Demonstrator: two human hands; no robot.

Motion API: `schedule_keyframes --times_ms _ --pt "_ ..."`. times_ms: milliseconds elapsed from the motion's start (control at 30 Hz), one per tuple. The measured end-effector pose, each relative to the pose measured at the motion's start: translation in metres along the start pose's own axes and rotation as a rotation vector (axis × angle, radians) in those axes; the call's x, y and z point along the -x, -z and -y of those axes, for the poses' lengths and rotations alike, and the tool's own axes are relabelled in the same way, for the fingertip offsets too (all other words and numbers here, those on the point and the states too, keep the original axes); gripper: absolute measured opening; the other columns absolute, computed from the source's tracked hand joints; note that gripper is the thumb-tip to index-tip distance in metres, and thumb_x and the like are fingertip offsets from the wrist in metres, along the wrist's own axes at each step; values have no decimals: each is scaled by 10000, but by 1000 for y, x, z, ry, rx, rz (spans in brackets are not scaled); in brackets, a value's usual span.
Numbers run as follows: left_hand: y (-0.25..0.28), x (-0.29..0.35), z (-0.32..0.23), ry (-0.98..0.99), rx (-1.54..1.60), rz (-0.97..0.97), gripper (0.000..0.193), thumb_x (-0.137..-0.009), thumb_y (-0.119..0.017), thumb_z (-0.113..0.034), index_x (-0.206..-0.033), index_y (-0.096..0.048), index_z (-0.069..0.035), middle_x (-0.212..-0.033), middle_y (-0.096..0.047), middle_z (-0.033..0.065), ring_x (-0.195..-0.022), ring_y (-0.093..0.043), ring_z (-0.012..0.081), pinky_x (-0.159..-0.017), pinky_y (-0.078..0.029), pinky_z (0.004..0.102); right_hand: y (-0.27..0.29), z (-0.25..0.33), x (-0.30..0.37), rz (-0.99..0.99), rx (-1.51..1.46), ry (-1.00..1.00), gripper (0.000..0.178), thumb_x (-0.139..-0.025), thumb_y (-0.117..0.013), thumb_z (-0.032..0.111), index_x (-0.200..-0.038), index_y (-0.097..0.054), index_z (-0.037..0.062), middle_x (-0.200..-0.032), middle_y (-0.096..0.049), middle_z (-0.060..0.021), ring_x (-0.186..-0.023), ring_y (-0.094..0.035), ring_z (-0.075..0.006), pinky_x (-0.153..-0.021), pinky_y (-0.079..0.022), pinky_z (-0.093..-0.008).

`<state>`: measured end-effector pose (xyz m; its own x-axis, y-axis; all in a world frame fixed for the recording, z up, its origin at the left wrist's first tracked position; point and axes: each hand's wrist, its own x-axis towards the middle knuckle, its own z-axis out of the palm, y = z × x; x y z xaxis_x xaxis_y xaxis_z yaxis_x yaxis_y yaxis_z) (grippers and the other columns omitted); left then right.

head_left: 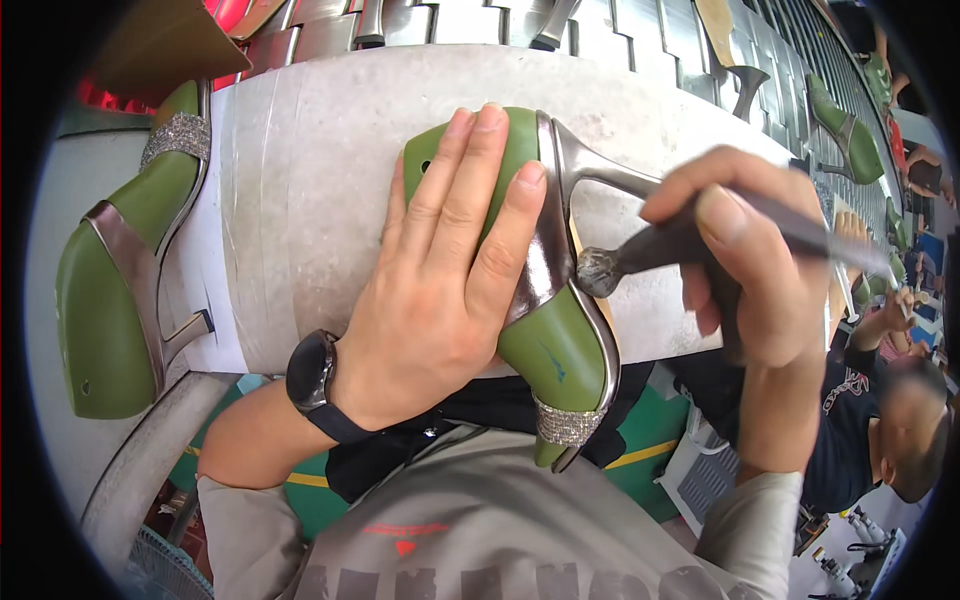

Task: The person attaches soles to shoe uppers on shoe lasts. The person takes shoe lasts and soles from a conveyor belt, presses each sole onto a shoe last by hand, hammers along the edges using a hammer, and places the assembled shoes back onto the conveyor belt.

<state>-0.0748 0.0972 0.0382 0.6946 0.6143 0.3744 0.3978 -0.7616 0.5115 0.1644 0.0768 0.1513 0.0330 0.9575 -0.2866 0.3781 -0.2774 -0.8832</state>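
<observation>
A high-heeled shoe on a green last lies on its side before me, with a metallic brown strap, a glittery band and a slim dark heel. My left hand holds it down, fingers stretched across the last and thumb near the strap. In my right hand is a dark hammer, gripped with fingers curled round it. Its round, worn face is at the sole edge beside the strap; whether it touches cannot be made out. The hammer's far end is blurred.
The shoe rests on a pale, stained work surface. A matching shoe lies at the left. Beyond runs a slatted metal conveyor carrying loose heels and another green shoe. Another person sits at the right.
</observation>
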Motion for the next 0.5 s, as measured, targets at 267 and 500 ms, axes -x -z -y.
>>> schedule_keyframes --times_ms 267,500 --pt "9 -1 -6 -11 -14 -37 1027 -790 -851 -184 -1621 -299 63 -1657 -280 380 -1523 -338 553 -1209 -329 653 -5 6 4 54 56 123 391 -989 -628 330 -959 -748 -42 -584 -594 -34 -446 -542 -73 -393 -394 -229" --pt "13 2 -5 -24 9 12 1256 -623 -958 -130 -1633 -240 74 -1676 -221 372 -1542 -284 557 -1248 -309 608 -3 -7 15 -44 -120 -50 423 -1002 -663 396 -942 -748 -14 -599 -608 -49 -462 -557 -96 -421 -419 -248"
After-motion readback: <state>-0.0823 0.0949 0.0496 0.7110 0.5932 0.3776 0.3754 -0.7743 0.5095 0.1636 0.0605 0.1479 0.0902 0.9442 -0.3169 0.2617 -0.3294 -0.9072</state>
